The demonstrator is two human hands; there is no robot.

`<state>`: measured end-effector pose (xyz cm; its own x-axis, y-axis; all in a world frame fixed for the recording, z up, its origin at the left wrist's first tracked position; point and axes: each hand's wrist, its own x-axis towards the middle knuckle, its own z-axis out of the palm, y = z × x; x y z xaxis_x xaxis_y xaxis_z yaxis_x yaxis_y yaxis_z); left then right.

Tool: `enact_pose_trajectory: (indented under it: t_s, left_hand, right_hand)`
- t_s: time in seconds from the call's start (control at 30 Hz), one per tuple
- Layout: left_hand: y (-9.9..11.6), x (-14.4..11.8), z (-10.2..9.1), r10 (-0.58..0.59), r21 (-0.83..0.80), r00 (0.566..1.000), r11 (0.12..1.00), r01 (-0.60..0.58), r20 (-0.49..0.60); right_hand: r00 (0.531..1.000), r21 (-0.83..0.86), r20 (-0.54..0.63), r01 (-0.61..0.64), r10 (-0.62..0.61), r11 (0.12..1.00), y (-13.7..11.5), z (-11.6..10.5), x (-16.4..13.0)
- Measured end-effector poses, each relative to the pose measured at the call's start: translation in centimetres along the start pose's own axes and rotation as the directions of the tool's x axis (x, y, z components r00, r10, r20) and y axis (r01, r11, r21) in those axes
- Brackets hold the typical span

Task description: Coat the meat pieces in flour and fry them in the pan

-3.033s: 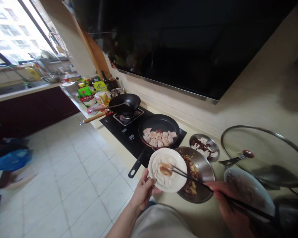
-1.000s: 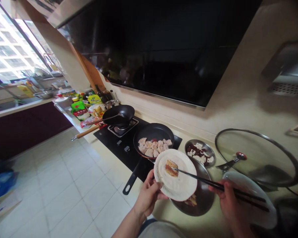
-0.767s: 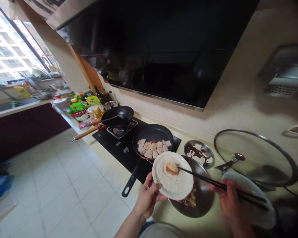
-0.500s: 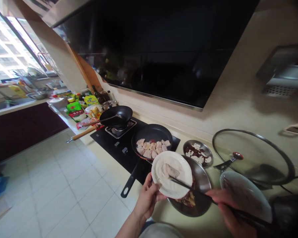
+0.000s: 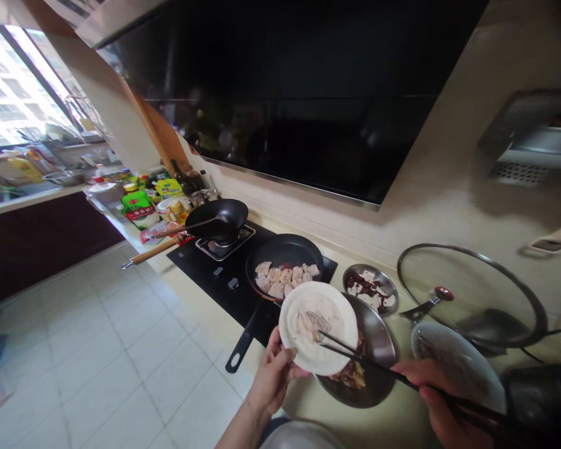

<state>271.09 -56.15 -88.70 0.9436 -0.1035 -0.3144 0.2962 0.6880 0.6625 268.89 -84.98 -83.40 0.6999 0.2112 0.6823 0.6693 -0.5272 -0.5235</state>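
My left hand (image 5: 275,373) grips the rim of a white plate (image 5: 334,302), which is tilted above a steel bowl (image 5: 378,368). On the plate lies a pale, coated piece of meat (image 5: 315,322). My right hand (image 5: 432,390) is closed around a pair of dark chopsticks (image 5: 378,365), whose tips touch that piece. Just beyond the plate is a black frying pan (image 5: 285,244) with several pale chunks of meat (image 5: 280,277) in its near half. Yellowish-brown food (image 5: 350,375) shows in the steel bowl, partly covered by the plate.
A wok (image 5: 219,215) sits on the far burner of the black hob (image 5: 199,265). Right of the pan are a small metal dish (image 5: 390,305) with white and dark pieces, a glass lid (image 5: 472,249) and a white dish (image 5: 467,362). A dark range hood (image 5: 285,125) hangs overhead.
The chopstick tips have spread slightly at the meat, which has shifted a little on the plate. The plate has moved slightly left and up. Both hands keep their hold.
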Motion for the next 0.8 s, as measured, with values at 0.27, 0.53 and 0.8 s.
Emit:
enact_pose_trajectory:
  t_s: [0.27, 0.53, 0.8]
  left_hand:
    - [0.4, 1.0, 1.8, -0.062, 0.029, 0.997, 0.998, 0.061, 0.040]
    - [0.3, 2.5, 3.0, -0.053, 0.046, 0.999, 0.998, 0.052, 0.001]
    - [0.5, 2.3, 4.2, -0.050, 0.054, 0.998, 0.997, 0.048, 0.039]
  right_hand:
    - [0.998, -0.052, -0.059, 0.013, -0.016, 0.999, -0.6, 0.7, 0.7]
    - [0.981, -0.041, -0.193, 0.001, -0.009, 0.999, -0.8, -0.7, 0.2]
    - [0.905, -0.272, 0.105, 0.426, -0.413, 0.863, -2.3, 1.4, 0.3]
